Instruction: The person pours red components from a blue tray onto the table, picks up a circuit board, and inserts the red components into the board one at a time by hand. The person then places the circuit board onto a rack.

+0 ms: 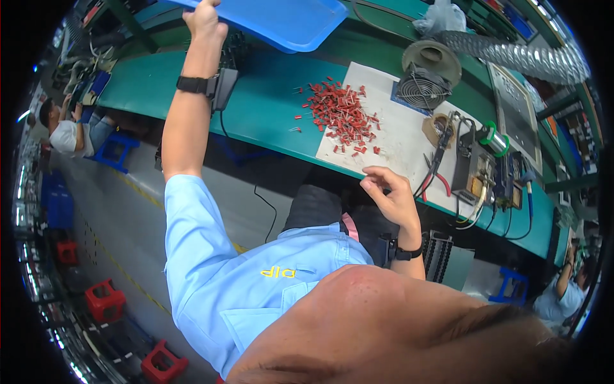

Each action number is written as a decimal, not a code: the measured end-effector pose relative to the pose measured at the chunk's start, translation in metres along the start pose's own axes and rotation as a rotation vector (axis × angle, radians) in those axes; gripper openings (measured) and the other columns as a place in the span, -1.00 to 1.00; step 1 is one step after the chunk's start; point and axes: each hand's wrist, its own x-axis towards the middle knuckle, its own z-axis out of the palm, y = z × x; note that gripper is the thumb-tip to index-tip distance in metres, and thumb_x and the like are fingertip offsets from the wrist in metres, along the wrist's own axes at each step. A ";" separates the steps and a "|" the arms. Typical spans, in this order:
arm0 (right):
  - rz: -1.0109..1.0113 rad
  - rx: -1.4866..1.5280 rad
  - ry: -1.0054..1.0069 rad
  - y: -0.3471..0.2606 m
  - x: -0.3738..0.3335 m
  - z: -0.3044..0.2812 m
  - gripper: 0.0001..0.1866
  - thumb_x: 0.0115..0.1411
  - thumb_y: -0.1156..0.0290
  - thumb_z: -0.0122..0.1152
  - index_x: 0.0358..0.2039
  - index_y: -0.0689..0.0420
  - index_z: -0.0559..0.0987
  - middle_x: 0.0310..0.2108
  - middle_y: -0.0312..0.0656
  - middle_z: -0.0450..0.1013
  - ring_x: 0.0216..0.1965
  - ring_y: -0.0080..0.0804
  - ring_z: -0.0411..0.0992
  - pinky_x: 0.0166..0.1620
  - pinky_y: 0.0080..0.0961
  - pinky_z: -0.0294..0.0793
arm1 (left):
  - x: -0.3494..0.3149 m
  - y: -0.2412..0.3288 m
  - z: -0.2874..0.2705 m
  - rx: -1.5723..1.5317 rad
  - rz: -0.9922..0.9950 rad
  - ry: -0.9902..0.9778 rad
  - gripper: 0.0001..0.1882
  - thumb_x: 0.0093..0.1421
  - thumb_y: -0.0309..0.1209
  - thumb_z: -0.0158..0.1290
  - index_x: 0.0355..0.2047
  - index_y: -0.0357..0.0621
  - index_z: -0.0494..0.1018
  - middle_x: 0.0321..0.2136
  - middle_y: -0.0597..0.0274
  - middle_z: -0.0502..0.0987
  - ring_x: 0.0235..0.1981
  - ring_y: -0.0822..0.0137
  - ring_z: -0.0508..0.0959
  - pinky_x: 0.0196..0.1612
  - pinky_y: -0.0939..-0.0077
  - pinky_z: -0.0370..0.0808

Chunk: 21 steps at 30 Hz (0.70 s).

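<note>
My left hand (204, 22) reaches far up and is closed on the edge of a shallow blue plastic tray (288, 25), held above the back of the bench. The tray's far part is cut off by the picture's upper edge. Below it, a heap of small red box-shaped components with wire leads (345, 112) lies partly on a white sheet (332, 146) and partly on the green bench top (268, 118). My right hand (391, 192) hovers by the bench's near edge, fingers loosely bent and apart, holding nothing visible.
A small fan (424, 88) stands behind the sheet, near a silver duct hose (518, 54). Red-handled pliers (442, 184), a solder spool (494, 139) and a soldering station (474, 173) sit at the right. A person (73, 131) sits far left; another person (566, 291) is far right. Red stools (105, 301) stand behind.
</note>
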 end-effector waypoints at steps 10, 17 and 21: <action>0.009 0.089 -0.199 0.012 0.018 0.027 -0.74 0.27 0.51 0.27 -0.04 0.28 0.57 -0.33 -0.18 0.61 -0.28 -0.54 0.57 -0.19 -0.61 0.51 | -0.059 0.154 -0.101 -0.241 0.078 0.044 -0.66 0.14 -0.45 0.09 -0.14 -0.45 0.34 -0.06 -0.07 0.46 -0.08 -0.09 0.55 0.08 -0.13 0.49; 0.058 0.048 -0.218 0.008 0.020 0.050 -0.73 0.28 0.52 0.25 -0.02 0.29 0.56 -0.32 -0.19 0.61 -0.28 -0.54 0.57 -0.19 -0.62 0.51 | -0.018 0.076 -0.197 0.137 0.013 0.441 -0.67 0.23 -0.44 -0.02 -0.02 -0.33 0.39 -0.10 0.07 0.50 -0.02 0.00 0.49 0.15 -0.25 0.41; 0.094 0.108 -0.234 0.007 0.009 0.039 -0.73 0.27 0.53 0.26 -0.03 0.29 0.57 -0.32 -0.21 0.61 -0.29 -0.57 0.55 -0.21 -0.63 0.51 | 0.080 0.070 -0.291 -0.523 0.104 0.083 -0.63 0.21 -0.23 0.15 -0.20 -0.36 0.51 -0.21 -0.11 0.59 -0.06 0.00 0.55 -0.01 -0.05 0.55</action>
